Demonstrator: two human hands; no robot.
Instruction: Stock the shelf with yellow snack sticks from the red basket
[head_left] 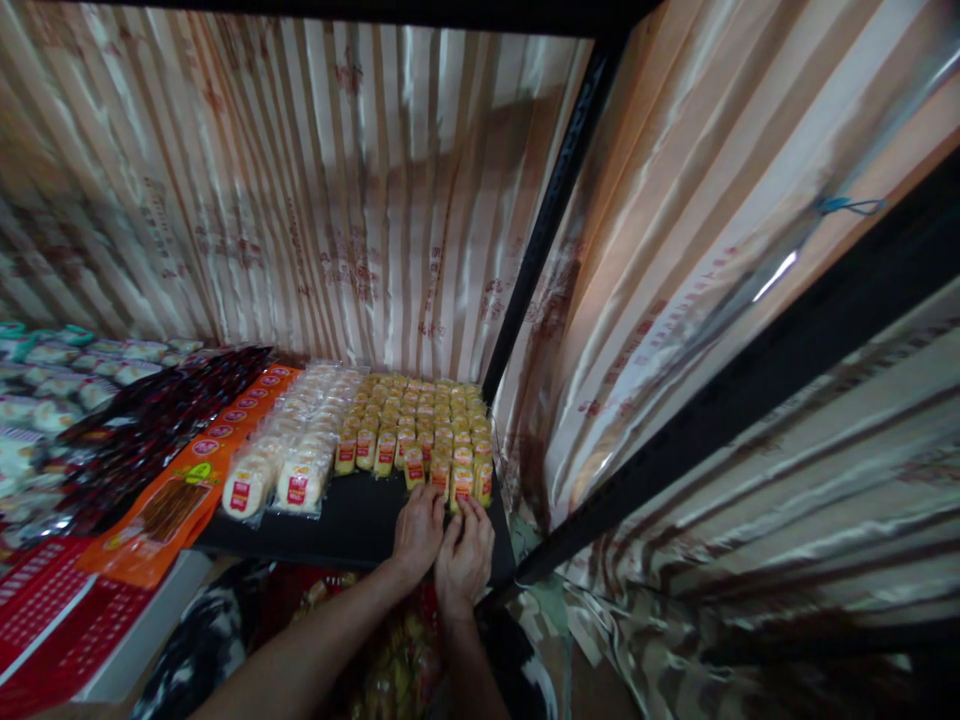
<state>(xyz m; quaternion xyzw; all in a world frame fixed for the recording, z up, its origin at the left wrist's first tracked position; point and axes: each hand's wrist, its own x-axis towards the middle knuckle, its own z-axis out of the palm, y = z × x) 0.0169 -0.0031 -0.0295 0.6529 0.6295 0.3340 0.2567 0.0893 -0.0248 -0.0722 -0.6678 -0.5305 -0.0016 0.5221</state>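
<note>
Small yellow packaged snacks (405, 405) with red labels stand in close rows on a black shelf (352, 530). My left hand (418, 527) is at the front of these rows, its fingers closed at the lower end of a yellow snack packet (440, 473). Beside it, my right hand (465, 550) has bent fingers closed on the bottom of another yellow snack packet (462, 484) at the front right. The two hands nearly touch. My fingers partly cover the lower ends of the packets.
Left of the yellow packets are clear bags of white round cakes (296, 485), an orange snack bag (176, 500) and dark red packets (180, 410). A red basket (67, 630) is at lower left. A black post (551, 220) and striped curtain (360, 200) bound the shelf. More yellow packets (401, 660) lie below.
</note>
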